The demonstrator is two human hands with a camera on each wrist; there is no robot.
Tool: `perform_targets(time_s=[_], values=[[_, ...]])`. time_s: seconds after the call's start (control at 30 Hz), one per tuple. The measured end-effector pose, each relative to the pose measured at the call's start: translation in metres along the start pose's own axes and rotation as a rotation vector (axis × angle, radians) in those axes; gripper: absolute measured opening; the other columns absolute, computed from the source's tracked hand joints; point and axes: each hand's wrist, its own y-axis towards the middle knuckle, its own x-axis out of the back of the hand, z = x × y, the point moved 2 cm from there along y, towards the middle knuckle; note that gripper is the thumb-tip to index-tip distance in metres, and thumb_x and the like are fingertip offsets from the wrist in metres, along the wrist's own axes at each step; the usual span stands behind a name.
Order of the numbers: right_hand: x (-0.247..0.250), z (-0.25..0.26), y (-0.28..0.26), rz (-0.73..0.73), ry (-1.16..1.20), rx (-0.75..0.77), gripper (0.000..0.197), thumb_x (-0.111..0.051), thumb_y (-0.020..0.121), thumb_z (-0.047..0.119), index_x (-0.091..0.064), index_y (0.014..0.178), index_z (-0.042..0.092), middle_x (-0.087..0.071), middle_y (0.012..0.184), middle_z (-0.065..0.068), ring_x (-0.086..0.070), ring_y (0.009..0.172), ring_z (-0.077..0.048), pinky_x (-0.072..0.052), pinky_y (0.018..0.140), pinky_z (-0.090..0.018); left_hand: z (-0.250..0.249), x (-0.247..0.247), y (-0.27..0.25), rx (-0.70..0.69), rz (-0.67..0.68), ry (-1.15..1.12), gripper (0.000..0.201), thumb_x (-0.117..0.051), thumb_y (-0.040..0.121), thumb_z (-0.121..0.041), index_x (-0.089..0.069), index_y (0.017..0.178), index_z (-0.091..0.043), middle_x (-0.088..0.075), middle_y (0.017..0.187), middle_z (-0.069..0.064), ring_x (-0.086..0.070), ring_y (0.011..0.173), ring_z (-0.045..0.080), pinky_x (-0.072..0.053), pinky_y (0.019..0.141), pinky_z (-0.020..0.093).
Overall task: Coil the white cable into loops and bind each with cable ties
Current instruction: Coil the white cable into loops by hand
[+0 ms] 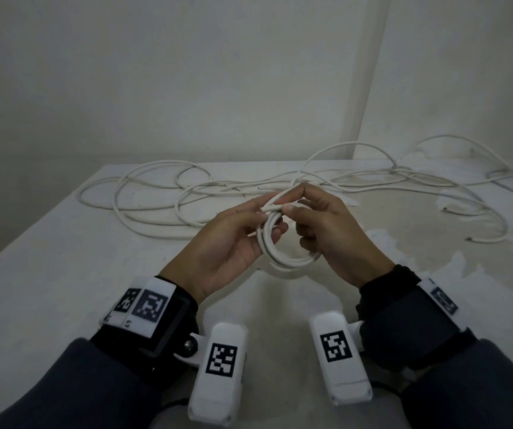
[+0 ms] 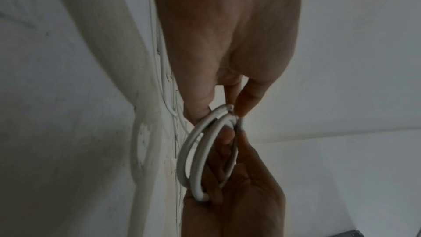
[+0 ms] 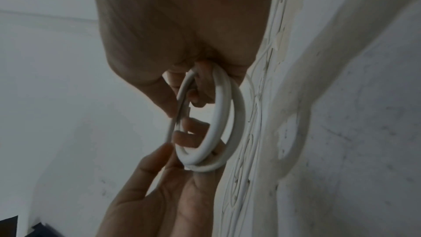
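A small coil of white cable (image 1: 283, 258) hangs between both hands above the table (image 1: 48, 274). My left hand (image 1: 243, 236) has its fingers curled through the coil's left side, with the thumb on top by the cut cable end (image 1: 267, 208). My right hand (image 1: 317, 218) pinches the coil's top with thumb and forefinger, and its lower fingers hook the right side. The wrist views show the coil (image 2: 196, 150) (image 3: 225, 123) as two or three turns. A thinner pale strand (image 3: 173, 123) runs beside it; whether that is cable or a tie is unclear.
The rest of the white cable (image 1: 156, 209) sprawls in loose loops across the far half of the table, reaching the right edge. Worn, flaking patches (image 1: 434, 243) mark the table's right side. Bare walls stand behind.
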Motion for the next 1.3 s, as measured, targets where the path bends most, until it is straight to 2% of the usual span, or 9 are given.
perform_targets(time_s=[0.1, 0.23, 0.47, 0.57, 0.7, 0.97, 1.07, 1.17, 1.3], values=[[0.000, 0.000, 0.000, -0.033, 0.042, -0.002, 0.018, -0.054, 0.091, -0.001, -0.051, 0.081, 0.014, -0.046, 0.052, 0.010, -0.031, 0.039, -0.003, -0.026, 0.038, -0.016, 0.000, -0.004, -0.001, 0.011, 0.058, -0.047, 0.044, -0.046, 0.076, -0.002, -0.065, 0.116, -0.005, -0.059, 0.093, 0.011, -0.057, 0.073, 0.015, -0.054, 0.073, 0.022], [0.000, -0.001, 0.000, -0.036, 0.105, -0.039, 0.034, -0.054, 0.090, -0.004, -0.032, 0.091, 0.023, -0.040, 0.049, 0.011, -0.030, 0.040, -0.004, -0.025, 0.037, -0.017, 0.002, -0.004, -0.002, -0.014, 0.045, 0.160, 0.032, -0.043, 0.095, -0.010, -0.062, 0.121, -0.008, -0.053, 0.073, 0.005, -0.056, 0.063, 0.012, -0.050, 0.062, 0.020], [-0.002, -0.004, 0.001, -0.031, -0.129, 0.056, 0.008, -0.067, 0.087, 0.009, -0.060, 0.091, 0.011, -0.052, 0.059, 0.003, -0.046, 0.049, -0.009, -0.039, 0.045, -0.022, -0.003, 0.001, 0.000, -0.048, -0.002, 0.280, 0.034, -0.037, 0.098, -0.003, -0.059, 0.124, -0.001, -0.038, 0.066, 0.002, -0.040, 0.052, 0.008, -0.036, 0.052, 0.016], [0.004, 0.000, 0.002, -0.039, -0.264, 0.094, 0.002, -0.067, 0.089, 0.020, -0.067, 0.087, 0.020, -0.061, 0.067, -0.005, -0.058, 0.062, -0.012, -0.048, 0.053, -0.021, -0.007, 0.004, 0.002, -0.122, -0.020, 0.383, 0.034, -0.036, 0.098, 0.000, -0.059, 0.122, 0.001, -0.039, 0.064, -0.001, -0.036, 0.053, 0.005, -0.032, 0.051, 0.014], [0.015, 0.001, 0.004, -0.044, -0.408, 0.075, 0.010, -0.061, 0.092, 0.023, -0.071, 0.091, 0.025, -0.071, 0.067, 0.005, -0.067, 0.057, -0.014, -0.047, 0.049, -0.019, -0.012, 0.009, 0.000, -0.193, -0.058, 0.575, 0.032, -0.041, 0.097, 0.001, -0.065, 0.117, -0.007, -0.043, 0.068, 0.001, -0.036, 0.058, 0.007, -0.032, 0.052, 0.014], [0.031, 0.009, 0.001, -0.090, -0.725, 0.097, 0.013, -0.066, 0.087, 0.038, -0.074, 0.097, 0.035, -0.054, 0.046, 0.033, -0.051, 0.037, -0.001, -0.037, 0.050, -0.010, -0.012, 0.014, 0.000, -0.221, -0.119, 0.665, 0.010, -0.050, 0.097, -0.011, -0.060, 0.098, -0.012, -0.053, 0.062, -0.007, -0.042, 0.052, 0.005, -0.038, 0.054, 0.014], [0.031, 0.011, 0.001, -0.036, -0.873, 0.042, 0.018, -0.062, 0.087, 0.047, -0.074, 0.097, 0.038, -0.051, 0.046, 0.030, -0.053, 0.047, 0.003, -0.038, 0.056, -0.019, -0.011, 0.015, 0.001, -0.243, -0.145, 0.716, 0.009, -0.051, 0.097, -0.014, -0.058, 0.094, -0.010, -0.053, 0.065, -0.005, -0.043, 0.052, 0.004, -0.039, 0.054, 0.013], [0.028, 0.015, -0.001, -0.011, -1.069, 0.051, 0.025, -0.059, 0.087, 0.051, -0.075, 0.099, 0.035, -0.049, 0.041, 0.022, -0.043, 0.050, -0.002, -0.030, 0.054, -0.017, -0.010, 0.016, 0.002, -0.262, -0.165, 0.746, 0.011, -0.051, 0.097, -0.016, -0.058, 0.090, -0.011, -0.053, 0.061, -0.011, -0.043, 0.051, 0.002, -0.039, 0.053, 0.012], [0.025, 0.014, 0.000, -0.046, -0.598, 0.196, 0.009, -0.069, 0.086, 0.022, -0.077, 0.085, 0.018, -0.068, 0.079, 0.006, -0.062, 0.080, -0.005, -0.045, 0.077, -0.021, -0.012, 0.014, 0.003, -0.299, -0.183, 0.668, 0.012, -0.050, 0.097, -0.015, -0.056, 0.087, -0.011, -0.052, 0.055, -0.014, -0.040, 0.048, 0.002, -0.036, 0.050, 0.012]])
